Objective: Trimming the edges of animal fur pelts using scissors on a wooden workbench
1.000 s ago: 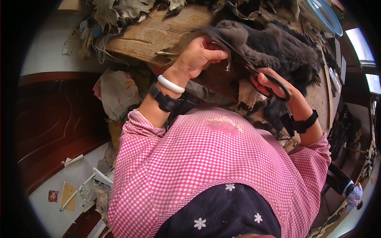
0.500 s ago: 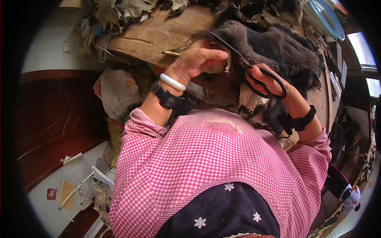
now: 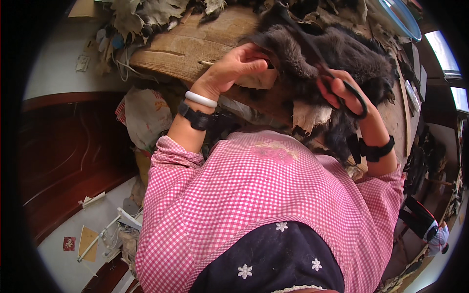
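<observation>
at the far left of the room a glossy, dark red wooden panel with carved curves runs into the black rim of the view, its outer end lost. next to it slumps a creased whitish bag, its lower part in shadow. a rough-grained timber desk stretches behind, with stiff, ragged hides on it cut off by the upper edge.

the left forearm rises from a pink checked sleeve, past a black strap and a smooth white bangle. the left hand is bent inward, thumb reaching right, gripping the edge of a dark pelt; its fingertips are partly hidden. the pelt, soft and black to grey-brown, lies across the desk between and beyond both hands.

over the fur slant dark scissors, their blades blurred, so i cannot tell how far apart they stand. the right hand is curled around their black handles, wrist bent, some fingers hidden. below, a pale, frayed flap hangs. at upper right, a blue basin is cut off.
</observation>
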Available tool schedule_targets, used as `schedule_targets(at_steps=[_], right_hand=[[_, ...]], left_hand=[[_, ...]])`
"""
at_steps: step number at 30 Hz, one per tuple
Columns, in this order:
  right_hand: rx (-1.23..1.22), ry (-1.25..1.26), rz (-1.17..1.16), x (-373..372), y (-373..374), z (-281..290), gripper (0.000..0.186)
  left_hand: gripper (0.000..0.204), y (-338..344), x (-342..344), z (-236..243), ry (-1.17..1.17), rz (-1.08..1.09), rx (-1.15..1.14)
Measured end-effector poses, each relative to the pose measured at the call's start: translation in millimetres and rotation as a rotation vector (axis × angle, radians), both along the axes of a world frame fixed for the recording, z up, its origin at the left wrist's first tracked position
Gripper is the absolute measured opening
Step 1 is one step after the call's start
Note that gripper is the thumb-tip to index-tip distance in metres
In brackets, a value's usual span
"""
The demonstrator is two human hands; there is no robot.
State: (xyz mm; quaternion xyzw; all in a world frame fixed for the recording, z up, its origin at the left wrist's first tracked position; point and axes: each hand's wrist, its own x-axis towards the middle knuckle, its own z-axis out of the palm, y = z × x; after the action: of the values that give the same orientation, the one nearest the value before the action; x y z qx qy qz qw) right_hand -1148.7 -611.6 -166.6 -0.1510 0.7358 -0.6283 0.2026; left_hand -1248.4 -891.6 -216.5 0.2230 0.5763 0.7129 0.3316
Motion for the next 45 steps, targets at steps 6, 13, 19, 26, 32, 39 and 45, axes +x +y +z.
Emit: schedule_targets(at_steps=[6, 13, 19, 26, 32, 39, 45], right_hand=[[0.106, -0.027, -0.515, 71.4, 93.4, -38.4, 0.058], [0.356, -0.062, -1.345, 188.5, 226.7, -133.2, 0.036], [1.251, -0.335, -1.515, 268.7, 272.5, -172.2, 0.053], [1.409, -0.286, -1.400, 269.6, 272.9, -161.6, 0.051], [1.602, 0.298, -1.131, 246.3, 238.1, -146.3, 0.047], [0.941, 0.101, -1.029, 148.8, 150.7, -117.6, 0.056], [1.154, 0.159, -0.810, 98.0, 168.7, -137.0, 0.056]], left_hand=[[0.061, -2.4, -4.8, -7.2, -0.338, 0.012, 0.118], [0.042, 29.3, -4.4, -9.2, -0.254, 0.035, -0.094], [0.019, 45.7, -15.4, -2.2, -0.280, 0.196, -0.109], [0.015, 11.4, -73.9, 21.2, -0.193, 0.543, 0.155], [0.018, -17.6, -126.6, 41.1, -0.084, 0.806, 0.282], [0.022, -39.3, -125.6, -7.4, -0.339, 0.804, 0.173], [0.019, -58.0, -119.8, 0.5, -0.238, 0.813, 0.196]])
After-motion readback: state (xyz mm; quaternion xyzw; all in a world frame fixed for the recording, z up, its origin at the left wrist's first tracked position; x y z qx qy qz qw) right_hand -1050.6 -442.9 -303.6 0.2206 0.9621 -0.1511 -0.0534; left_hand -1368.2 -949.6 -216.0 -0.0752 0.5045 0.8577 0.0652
